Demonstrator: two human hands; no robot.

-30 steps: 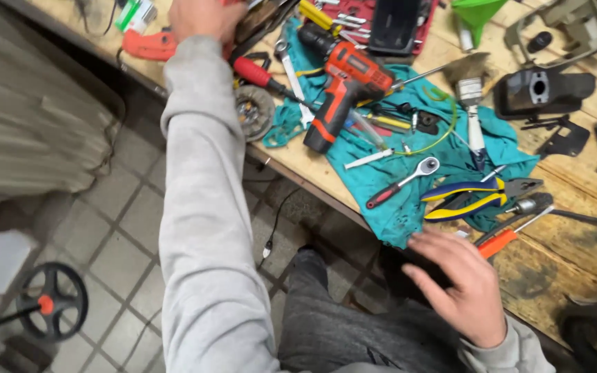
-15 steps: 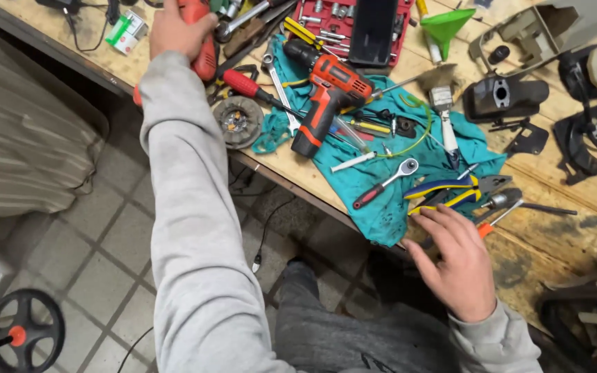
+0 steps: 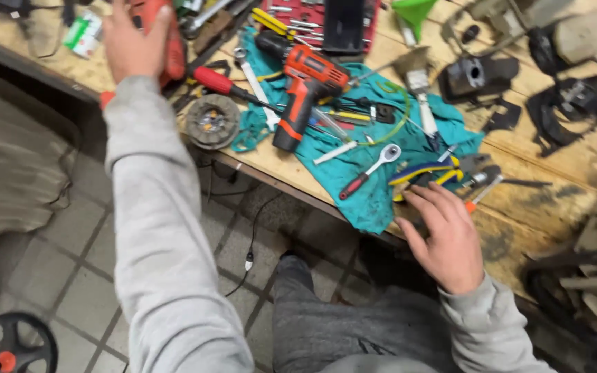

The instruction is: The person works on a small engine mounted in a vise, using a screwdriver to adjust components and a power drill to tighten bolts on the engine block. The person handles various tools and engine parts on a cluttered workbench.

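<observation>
Head view: since half a second ago my left hand (image 3: 136,43) has hardly shifted on the far left of the surface (image 3: 519,173); it stays wrapped over the orange tool (image 3: 171,38), fingers closed around its body, and the tool's lower end still pokes out below my sleeve at the near edge. My left arm is stretched out long, grey sleeve running from the bottom of the view up to the hand. My right hand (image 3: 447,238) has stayed at the near edge of the surface, palm down, fingers spread and loosely bent, holding nothing; the fingertips now lie right at the blue-and-yellow pliers (image 3: 424,173), at the corner of the teal cloth (image 3: 374,193), though I can't tell if they press on them. My right wrist bends back toward me, sleeve at the lower right. On the cloth lie the red drill (image 3: 305,90), slanted with its grip toward me, and a ratchet (image 3: 367,169) with a red handle just left of my right hand. A red-handled screwdriver (image 3: 226,86) sits between the drill and my left hand, with a round grey disc (image 3: 213,121) below it near the edge. A green funnel (image 3: 412,10) stands at the far side.
</observation>
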